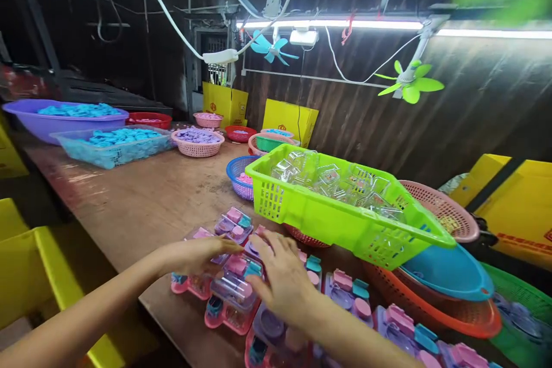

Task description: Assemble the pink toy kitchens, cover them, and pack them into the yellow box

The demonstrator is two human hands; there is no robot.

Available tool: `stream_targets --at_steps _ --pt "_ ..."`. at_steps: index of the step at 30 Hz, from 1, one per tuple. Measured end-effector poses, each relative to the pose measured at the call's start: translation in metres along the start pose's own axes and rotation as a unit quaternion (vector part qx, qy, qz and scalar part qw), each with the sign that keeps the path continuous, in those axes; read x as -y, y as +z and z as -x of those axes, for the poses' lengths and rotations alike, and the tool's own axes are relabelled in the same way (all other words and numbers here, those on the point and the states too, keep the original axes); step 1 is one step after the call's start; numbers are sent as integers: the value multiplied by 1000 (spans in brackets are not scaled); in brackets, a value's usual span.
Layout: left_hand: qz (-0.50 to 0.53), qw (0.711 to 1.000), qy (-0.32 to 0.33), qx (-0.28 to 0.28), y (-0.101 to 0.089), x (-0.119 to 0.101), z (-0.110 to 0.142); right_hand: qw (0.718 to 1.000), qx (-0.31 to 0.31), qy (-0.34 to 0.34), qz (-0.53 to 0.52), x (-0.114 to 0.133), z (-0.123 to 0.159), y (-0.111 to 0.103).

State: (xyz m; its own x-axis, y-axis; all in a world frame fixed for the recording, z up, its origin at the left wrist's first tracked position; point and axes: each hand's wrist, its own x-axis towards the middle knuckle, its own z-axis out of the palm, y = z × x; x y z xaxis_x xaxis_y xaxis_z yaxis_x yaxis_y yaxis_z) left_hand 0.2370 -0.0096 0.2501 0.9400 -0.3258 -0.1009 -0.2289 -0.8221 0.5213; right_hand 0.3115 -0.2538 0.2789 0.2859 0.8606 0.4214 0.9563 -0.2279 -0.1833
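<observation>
Both my hands rest on a cluster of small pink and purple plastic toy sets (235,299) at the near edge of a wooden table (146,201). My left hand (194,254) lies over one set with its fingers stretched out flat towards the right. My right hand (282,279) curls over a set topped by a clear plastic cover, fingers bent down onto it. More of the same sets (349,293) run in a row to the right. A lime green basket (340,213) full of clear plastic covers sits tilted just behind my right hand.
Stacked pink, blue and orange baskets (448,276) lie under and right of the green one. Farther back stand a blue basket (239,175), a pink basket (197,144), a clear bin (114,146) and purple basin (64,118) of blue parts. Yellow crates (38,264) sit at left.
</observation>
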Motion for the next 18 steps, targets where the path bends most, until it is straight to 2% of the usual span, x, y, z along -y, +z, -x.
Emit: stream_targets --at_steps 3,5,7,9,11,13,15,18 --pt "0 1000 -25 -12 -14 -20 6 989 -121 -10 85 -37 -5 -61" --pt "13 998 -17 -56 -31 -42 6 971 -186 39 147 -77 -10 -100" --pt "34 991 12 -129 -53 -67 -4 955 -196 119 187 -122 -17 -132" --pt "42 974 40 -218 -79 -86 -26 952 -140 232 146 -165 -26 -152" --pt "18 946 45 -319 -105 -93 -61 935 -42 351 27 -197 -37 -160" --pt "-38 916 13 -399 -127 -90 -103 905 34 417 -76 -217 -50 -156" --pt "-109 908 -57 -401 -143 -80 -144 887 62 438 -130 -225 -61 -145" --pt "-151 921 -129 -335 -155 -62 -190 866 58 454 -201 -225 -71 -128"
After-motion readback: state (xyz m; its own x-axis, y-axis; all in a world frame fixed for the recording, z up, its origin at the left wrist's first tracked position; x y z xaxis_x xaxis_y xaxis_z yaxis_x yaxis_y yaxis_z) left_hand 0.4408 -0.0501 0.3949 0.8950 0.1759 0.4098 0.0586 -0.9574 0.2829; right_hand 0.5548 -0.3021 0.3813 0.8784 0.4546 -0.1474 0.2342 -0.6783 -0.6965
